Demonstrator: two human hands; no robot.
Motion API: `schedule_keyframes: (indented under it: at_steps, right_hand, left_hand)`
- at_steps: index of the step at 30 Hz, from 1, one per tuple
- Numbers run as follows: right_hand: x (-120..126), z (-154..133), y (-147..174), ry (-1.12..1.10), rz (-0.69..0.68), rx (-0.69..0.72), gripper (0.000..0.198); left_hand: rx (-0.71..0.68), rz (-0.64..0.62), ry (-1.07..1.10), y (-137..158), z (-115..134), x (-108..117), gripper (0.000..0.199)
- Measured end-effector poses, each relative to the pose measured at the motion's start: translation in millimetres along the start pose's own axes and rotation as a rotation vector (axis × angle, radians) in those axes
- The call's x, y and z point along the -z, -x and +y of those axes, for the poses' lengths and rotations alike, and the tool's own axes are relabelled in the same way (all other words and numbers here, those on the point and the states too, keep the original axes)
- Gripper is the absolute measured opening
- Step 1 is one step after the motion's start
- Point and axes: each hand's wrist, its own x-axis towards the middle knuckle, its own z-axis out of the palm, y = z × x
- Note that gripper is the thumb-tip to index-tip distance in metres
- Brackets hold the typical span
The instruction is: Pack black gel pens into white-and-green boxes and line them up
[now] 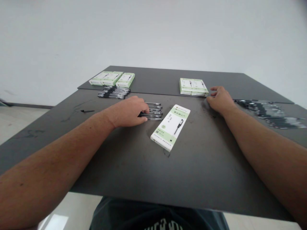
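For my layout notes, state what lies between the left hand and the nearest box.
In the head view, several pens lie there, their ends jutting from under the left hand toward the nearest box.

From my station I see dark bluish clothing with pale lettering; the forearms, left hand and right hand are bare.

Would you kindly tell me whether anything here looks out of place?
A small black piece lies alone on the dark grey tabletop, left of the left hand, apart from the grouped clear and black pens.
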Motion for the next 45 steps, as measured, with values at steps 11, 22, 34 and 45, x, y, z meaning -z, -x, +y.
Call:
schedule_keyframes:
  at_steps: [11, 22, 34, 45]
  right_hand:
    - [0.2, 1.0, -1.6, 0.007, -0.011, -0.013, 0.068]
    - [-0.1, 0.2, -1.3, 0.02, -0.005, 0.004, 0.066]
    - [1.2, 0.5, 0.2, 0.023, -0.012, 0.013, 0.064]
    - [1.2, -1.4, 0.2, 0.043, -0.004, 0.014, 0.064]
  left_hand:
    - [-0.006, -0.053, 0.025, -3.2, 7.6, -1.2, 0.027]
    - [0.149, 0.231, 0.237, 0.6, 45.0, 4.9, 0.05]
    - [-0.116, 0.077, 0.277, 17.1, 124.9, -5.3, 0.066]
    - [-0.287, 0.066, 0.381, 14.2, 125.9, -15.7, 0.086]
